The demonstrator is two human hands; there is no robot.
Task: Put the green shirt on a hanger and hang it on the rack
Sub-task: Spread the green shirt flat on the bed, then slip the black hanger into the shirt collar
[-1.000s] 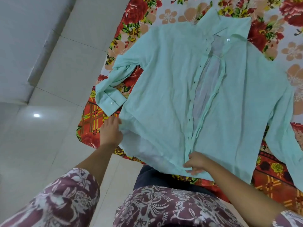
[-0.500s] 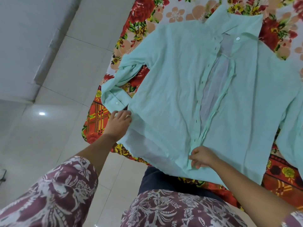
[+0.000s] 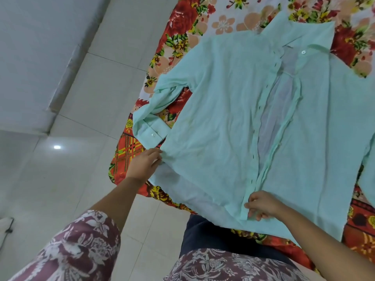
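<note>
The green shirt (image 3: 219, 110) lies spread face up on the bed, over a floral bedsheet (image 3: 182, 21) of red, peach and yellow flowers. Its collar (image 3: 304, 33) points away from me and its hem hangs toward me at the bed's near edge. The front is unbuttoned, the two plackets parted so that a paler strip of the inside back shows between them. One white button (image 3: 303, 52) shows just below the collar.

My left hand (image 3: 145, 164) pinches the shirt's side edge at the left, fingers closed on a small bunch of cloth, just below the cuff (image 3: 151, 131) of the sleeve. That sleeve is folded back on itself, its cuff with a white button lying against the shirt's side. My right hand (image 3: 261, 205) is curled around the bottom of the buttonhole placket near the hem, thumb and fingers gripping the cloth.

The other sleeve runs off the right edge of the view. To the left of the bed lies a pale tiled floor (image 3: 71, 159), with a bright spot of reflected light on it. My patterned maroon sleeves (image 3: 77, 250) and top fill the bottom of the view.
</note>
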